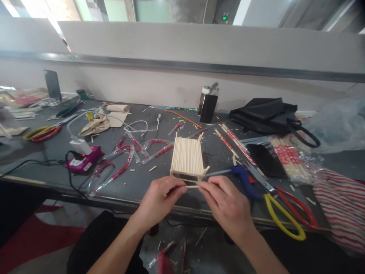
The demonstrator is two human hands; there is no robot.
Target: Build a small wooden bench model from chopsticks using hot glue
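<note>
Between my two hands, a short wooden stick (192, 187) lies level just in front of a small model made of wooden sticks. My left hand (163, 198) pinches the stick's left end, and my right hand (226, 200) pinches its right end. The stick model (187, 155) has a flat top of sticks laid side by side, with short posts rising at its corners. It stands on the dark table (154, 177). Right of it lies a blue glue gun (243, 179), its tip pointing toward the model. My fingers partly hide the model's front edge.
Scissors with red and yellow handles (285, 213) lie at the right, by a black phone (265, 160) and packaged chopsticks (289, 156). Torn wrappers (125, 163) and a purple power socket (85, 160) sit at the left. Another phone (208, 108) leans at the back.
</note>
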